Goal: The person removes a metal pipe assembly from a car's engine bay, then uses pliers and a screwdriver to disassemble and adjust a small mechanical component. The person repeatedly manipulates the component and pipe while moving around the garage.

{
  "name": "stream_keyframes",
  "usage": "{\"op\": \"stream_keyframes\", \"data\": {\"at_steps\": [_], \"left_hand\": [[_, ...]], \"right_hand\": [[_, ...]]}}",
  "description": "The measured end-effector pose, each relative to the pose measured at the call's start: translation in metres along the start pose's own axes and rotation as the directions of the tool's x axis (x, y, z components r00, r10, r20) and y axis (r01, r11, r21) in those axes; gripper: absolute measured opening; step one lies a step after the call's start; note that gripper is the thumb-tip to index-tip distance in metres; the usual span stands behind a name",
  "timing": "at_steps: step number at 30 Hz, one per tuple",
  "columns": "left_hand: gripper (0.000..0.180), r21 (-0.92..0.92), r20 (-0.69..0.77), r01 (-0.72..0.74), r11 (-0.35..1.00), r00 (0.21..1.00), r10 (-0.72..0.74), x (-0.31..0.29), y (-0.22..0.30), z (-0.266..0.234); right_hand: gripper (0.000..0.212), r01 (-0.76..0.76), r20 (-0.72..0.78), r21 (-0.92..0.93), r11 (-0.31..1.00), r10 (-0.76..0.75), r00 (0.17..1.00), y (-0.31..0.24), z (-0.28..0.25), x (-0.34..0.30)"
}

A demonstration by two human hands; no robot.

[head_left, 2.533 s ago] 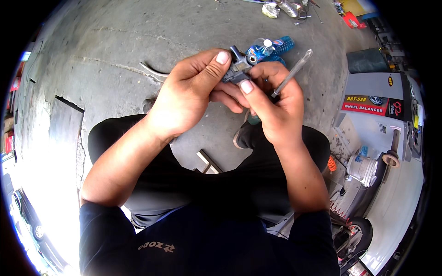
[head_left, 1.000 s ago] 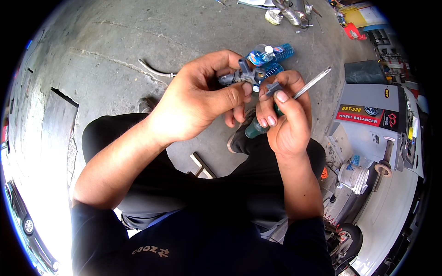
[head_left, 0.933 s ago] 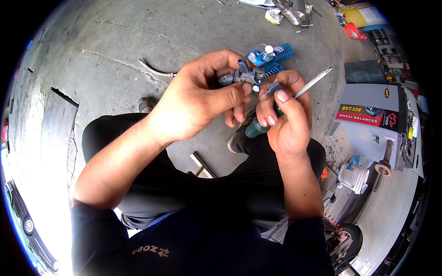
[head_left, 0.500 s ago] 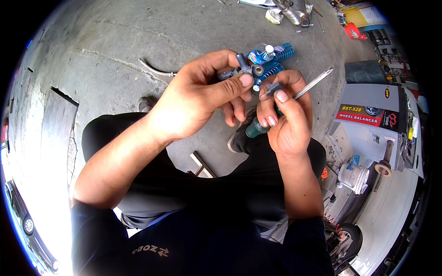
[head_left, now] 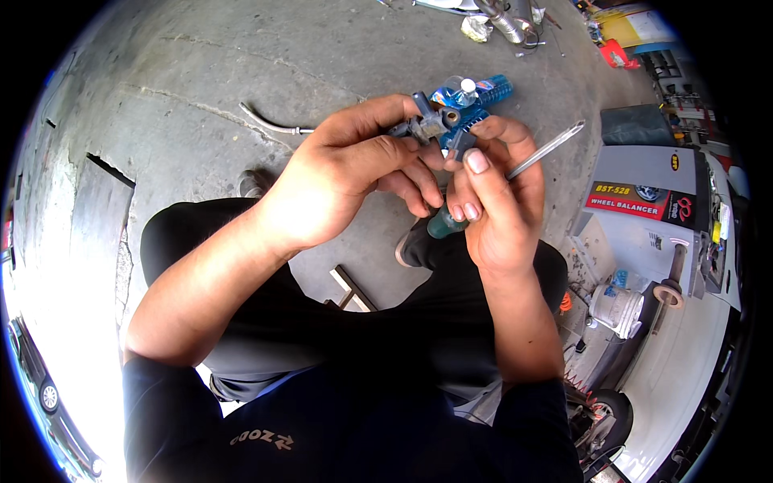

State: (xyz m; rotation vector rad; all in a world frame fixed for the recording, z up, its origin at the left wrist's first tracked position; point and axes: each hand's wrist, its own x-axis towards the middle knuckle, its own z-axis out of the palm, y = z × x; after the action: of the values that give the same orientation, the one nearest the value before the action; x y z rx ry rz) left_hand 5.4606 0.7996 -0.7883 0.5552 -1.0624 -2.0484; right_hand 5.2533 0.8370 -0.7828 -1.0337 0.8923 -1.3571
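Observation:
Between the thumb and fingers of my left hand point(head_left: 342, 173) is a small grey plastic part point(head_left: 430, 125) with a short tube and a metal-ringed hole. My right hand point(head_left: 503, 201) pinches a small dark grey plastic piece point(head_left: 460, 143) between thumb and fingertip. That piece is right beside the larger part; whether they touch I cannot tell. The same hand also keeps a screwdriver point(head_left: 547, 150) in its palm, the metal shaft pointing up to the right. Its green handle end shows below the fingers, and the rest is hidden by them.
Blue-liquid bottles point(head_left: 493, 88) lie on the concrete floor beyond my hands. A hose point(head_left: 270, 125) lies to their left, and metal exhaust-like parts point(head_left: 503, 20) are farther off. On the right stand a grey wheel balancer point(head_left: 644, 173) and a white bucket point(head_left: 617, 310).
My right hand has brought the small grey piece up and left, close against the larger part. My left thumb has drawn back along that part, uncovering more of it.

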Motion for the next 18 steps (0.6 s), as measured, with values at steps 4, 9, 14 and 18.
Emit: {"op": "stream_keyframes", "data": {"at_steps": [4, 9, 14, 18], "left_hand": [[0.040, 0.039, -0.032, -0.010, 0.999, 0.999, 0.011, -0.001, 0.001, 0.004], [0.040, 0.092, -0.023, -0.023, 0.996, 0.999, 0.025, 0.000, -0.002, 0.006], [0.039, 0.192, -0.016, -0.043, 0.981, 0.999, 0.047, -0.001, -0.003, 0.007], [0.039, 0.290, -0.032, -0.104, 0.951, 0.992, 0.119, -0.002, -0.007, 0.011]], "right_hand": [[0.025, 0.076, 0.043, -0.107, 0.991, -0.072, 0.996, 0.004, -0.002, 0.000], [0.020, 0.117, 0.041, -0.179, 0.977, -0.112, 0.993, 0.008, 0.000, 0.000], [0.019, 0.177, 0.082, -0.218, 0.960, -0.163, 0.983, 0.011, 0.000, -0.001], [0.017, 0.208, 0.081, -0.242, 0.948, -0.194, 0.978, 0.009, 0.004, -0.002]]}}
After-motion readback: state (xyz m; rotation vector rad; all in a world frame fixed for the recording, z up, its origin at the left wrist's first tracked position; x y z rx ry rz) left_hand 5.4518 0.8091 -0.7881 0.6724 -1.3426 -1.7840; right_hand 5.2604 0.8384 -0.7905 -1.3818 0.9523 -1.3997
